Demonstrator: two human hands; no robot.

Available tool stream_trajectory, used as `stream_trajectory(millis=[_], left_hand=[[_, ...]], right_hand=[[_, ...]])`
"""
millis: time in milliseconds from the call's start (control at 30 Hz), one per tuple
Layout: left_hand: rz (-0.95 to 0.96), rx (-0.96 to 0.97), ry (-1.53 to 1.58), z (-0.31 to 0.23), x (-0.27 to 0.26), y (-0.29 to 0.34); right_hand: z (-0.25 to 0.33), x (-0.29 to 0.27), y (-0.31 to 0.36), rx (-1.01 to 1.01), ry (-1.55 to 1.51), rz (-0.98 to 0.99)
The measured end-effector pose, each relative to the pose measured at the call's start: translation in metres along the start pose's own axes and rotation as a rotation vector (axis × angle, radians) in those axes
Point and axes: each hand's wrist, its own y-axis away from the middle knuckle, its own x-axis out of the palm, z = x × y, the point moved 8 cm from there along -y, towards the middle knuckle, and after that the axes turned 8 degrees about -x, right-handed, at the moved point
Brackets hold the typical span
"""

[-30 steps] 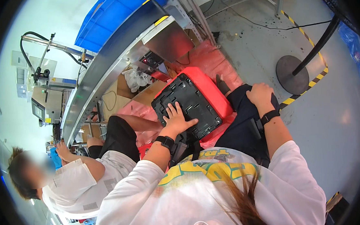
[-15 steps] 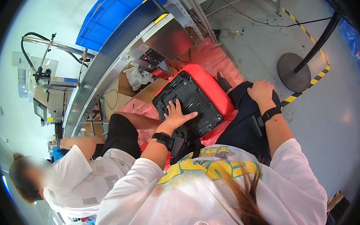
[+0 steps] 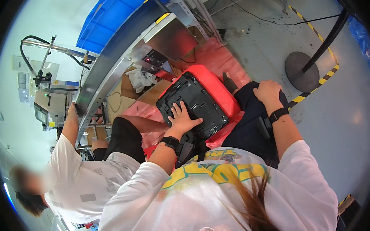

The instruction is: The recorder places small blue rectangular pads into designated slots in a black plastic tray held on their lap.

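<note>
My left hand [image 3: 183, 123] lies flat with its fingers spread on a black moulded plastic panel [image 3: 202, 101]. The panel rests against a red plastic bin or box [image 3: 217, 90], and which of these it is I cannot tell. My right hand [image 3: 269, 95] lies over my right knee, fingers stretched over the dark trouser cloth [image 3: 244, 133], and holds nothing. A black band circles each wrist.
A conveyor [image 3: 106, 69] with a metal frame runs along the left, and a blue crate [image 3: 121, 11] stands on it. A co-worker [image 3: 93, 186] sits at my left. Pink sheeting [image 3: 225, 59] covers floor ahead. A round black stand base [image 3: 301, 71] stands at right, beside striped tape.
The co-worker's arm has swung out from the lap to the conveyor's edge, and their head has shifted. My two hands stay where they were.
</note>
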Motion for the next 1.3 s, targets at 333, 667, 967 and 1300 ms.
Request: stream_trajectory(millis=[333,667,967,1300], left_hand=[[-0.019,0.001,0.011,0.002,0.005,-0.002],[0.072,0.000,0.192,0.007,0.006,-0.009],[0.140,-0.017,0.113,-0.002,-0.004,-0.007],[0.165,0.002,0.037,0.004,-0.012,-0.017]], right_hand=[[-0.001,-0.001,0.000,0.001,-0.008,0.009],[-0.001,-0.001,0.002,0.001,0.009,-0.008],[-0.004,0.001,0.001,-0.005,-0.007,0.000],[0.002,-0.002,0.002,-0.010,-0.049,0.009]])
